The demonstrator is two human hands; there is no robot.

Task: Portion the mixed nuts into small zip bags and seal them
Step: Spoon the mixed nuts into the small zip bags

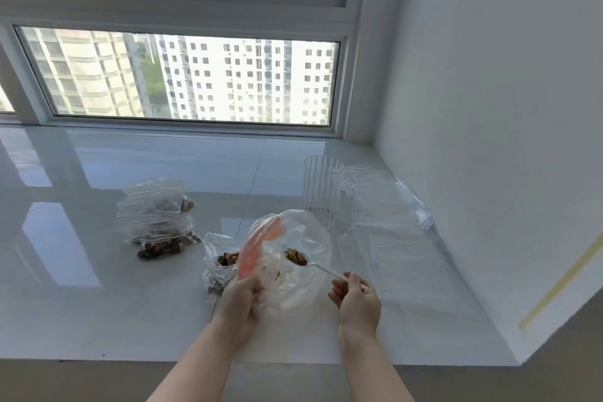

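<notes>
Here the left hand (pixel 243 295) pinches the limp, slippery zip bag (pixel 293 258) just in front of the ribbed cup (pixel 321 191); the right hand (pixel 354 295) pinches a loaded spoon (pixel 318 268). Best gripped at its stiffer zip edge.

Both forearms reach forward. The left hand (pixel 239 295) grips with curled fingers; the right hand (pixel 355 297) pinches, palm turned inward.
</notes>
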